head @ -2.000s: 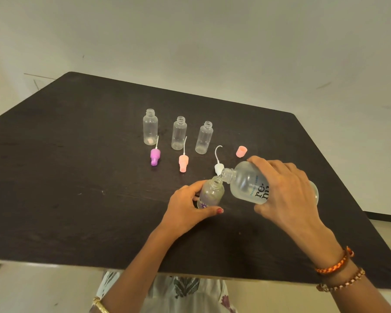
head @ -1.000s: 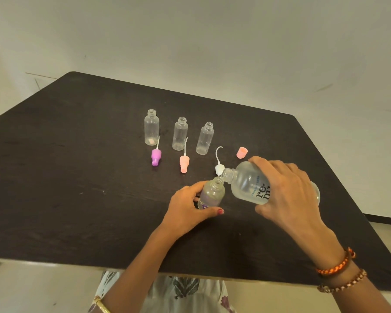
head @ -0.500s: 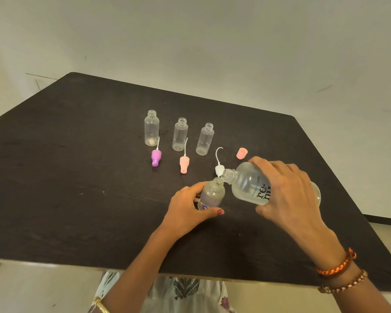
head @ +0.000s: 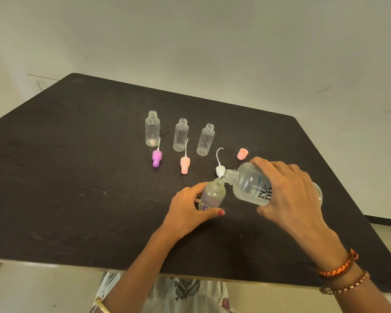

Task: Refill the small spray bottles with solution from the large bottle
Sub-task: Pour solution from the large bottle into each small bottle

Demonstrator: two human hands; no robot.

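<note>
My right hand (head: 289,195) grips the large clear bottle (head: 248,185), tipped on its side with its open neck over the mouth of a small bottle (head: 213,193). My left hand (head: 187,208) wraps around that small bottle, which stands on the dark table (head: 77,177) and holds liquid. Three more small clear bottles stand uncapped in a row behind: left (head: 152,128), middle (head: 180,134), right (head: 205,139). Spray caps with tubes lie near them: purple (head: 156,158), pink (head: 185,164) and white (head: 220,169).
A loose pink cap (head: 242,153) lies just beyond the large bottle. The table's near edge runs across the bottom of the view, and its right edge slants down behind my right wrist. A pale wall stands behind the table.
Almost nothing has changed: both hands keep the same hold and the large bottle stays tipped over the small one. The view has shifted only slightly.
</note>
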